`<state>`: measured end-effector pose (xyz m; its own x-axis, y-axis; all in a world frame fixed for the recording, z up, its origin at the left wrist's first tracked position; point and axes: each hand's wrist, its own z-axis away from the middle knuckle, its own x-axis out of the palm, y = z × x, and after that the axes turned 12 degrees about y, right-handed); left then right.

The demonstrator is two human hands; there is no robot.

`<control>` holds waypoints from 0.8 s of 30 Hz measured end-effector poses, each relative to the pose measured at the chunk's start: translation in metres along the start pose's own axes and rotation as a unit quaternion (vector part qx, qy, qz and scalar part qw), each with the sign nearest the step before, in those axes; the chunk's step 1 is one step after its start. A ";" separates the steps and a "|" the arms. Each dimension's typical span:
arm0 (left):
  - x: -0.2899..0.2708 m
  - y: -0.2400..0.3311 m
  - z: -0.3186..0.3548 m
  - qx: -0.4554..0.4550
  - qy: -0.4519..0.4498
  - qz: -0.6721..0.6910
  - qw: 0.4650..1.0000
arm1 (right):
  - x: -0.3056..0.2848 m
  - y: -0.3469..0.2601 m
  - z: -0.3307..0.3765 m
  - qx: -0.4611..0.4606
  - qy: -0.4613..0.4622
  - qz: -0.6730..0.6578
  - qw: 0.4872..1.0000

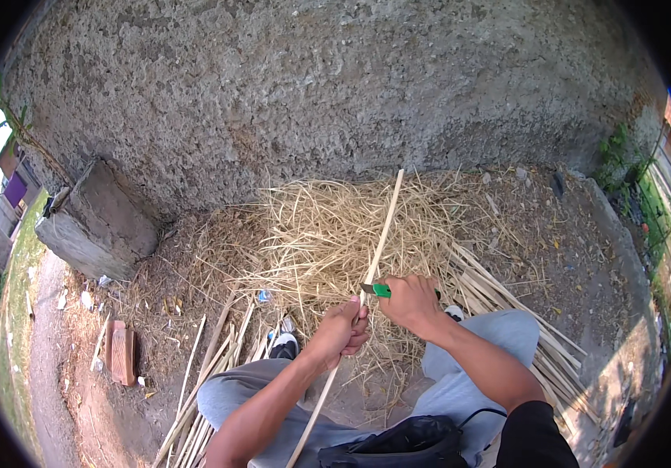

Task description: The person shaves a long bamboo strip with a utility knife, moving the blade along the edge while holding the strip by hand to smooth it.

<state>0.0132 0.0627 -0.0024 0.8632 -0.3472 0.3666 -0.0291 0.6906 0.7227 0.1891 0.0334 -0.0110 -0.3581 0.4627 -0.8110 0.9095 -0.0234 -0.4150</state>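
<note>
A long pale bamboo strip (384, 230) runs from beside my lap up toward the wall, slanting slightly right. My left hand (341, 333) is closed around its middle. In my right hand (411, 302) is a knife with a green handle (382, 290); the fingers wrap round it. Its short dark blade touches or lies very close to the strip, just above my left hand. Most of the handle is hidden in the fist. Under and beyond both hands spreads a heap of thin pale shavings (327, 234).
More strips lie in bundles to the left (209, 390) and right (518, 312) of my legs. A rough grey wall (335, 93) rises ahead. At left are a concrete block (105, 222) and a reddish brick piece (121, 352). A black bag (401, 444) rests on my lap.
</note>
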 end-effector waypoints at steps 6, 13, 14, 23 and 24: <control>0.007 -0.013 0.005 -0.033 0.016 0.002 0.999 | 0.007 0.004 -0.013 0.062 -0.050 0.068 0.995; -0.004 -0.035 0.034 -0.109 -0.031 -0.029 0.993 | 0.010 0.073 -0.034 0.134 0.005 0.128 0.983; -0.006 -0.038 0.036 -0.113 -0.020 -0.046 0.992 | 0.014 0.081 -0.035 0.137 0.005 0.129 0.982; -0.061 -0.057 0.054 -0.115 0.002 -0.023 0.993 | 0.007 0.127 -0.033 0.256 -0.020 0.143 0.956; -0.065 -0.056 0.050 -0.113 0.004 -0.019 0.993 | 0.007 0.116 -0.033 0.240 -0.022 0.126 0.962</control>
<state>-0.0661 0.0148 -0.0370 0.8653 -0.3720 0.3360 0.1171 0.8017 0.5862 0.2996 0.0634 -0.0511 -0.1572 0.3514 -0.9229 0.7698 -0.5418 -0.3374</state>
